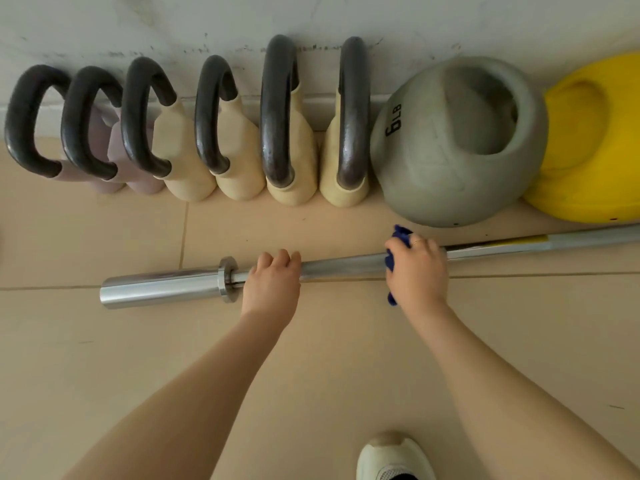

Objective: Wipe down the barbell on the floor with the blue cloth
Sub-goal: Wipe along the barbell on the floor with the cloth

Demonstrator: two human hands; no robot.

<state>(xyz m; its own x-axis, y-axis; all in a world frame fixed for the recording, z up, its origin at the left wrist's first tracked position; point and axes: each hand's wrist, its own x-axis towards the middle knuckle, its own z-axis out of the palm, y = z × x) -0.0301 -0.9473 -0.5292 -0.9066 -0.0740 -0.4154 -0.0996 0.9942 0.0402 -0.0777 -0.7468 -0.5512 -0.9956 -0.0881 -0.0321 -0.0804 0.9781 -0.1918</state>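
A chrome barbell [343, 266] lies across the tan floor tiles, its thick sleeve and collar at the left and its shaft running off the right edge. My left hand [272, 284] rests over the shaft just right of the collar, fingers curled on top of it. My right hand [417, 268] is closed around the shaft further right, with a dark blue cloth [401, 233] bunched under the palm. Bits of cloth stick out above and below the hand. The shaft under both hands is hidden.
Several kettlebells [280, 133] with dark handles line the wall behind the bar. A grey 6 LB kettlebell [433, 168] and a yellow one [595, 147] lie on their sides close to the shaft. My white shoe [393, 457] stands at the bottom.
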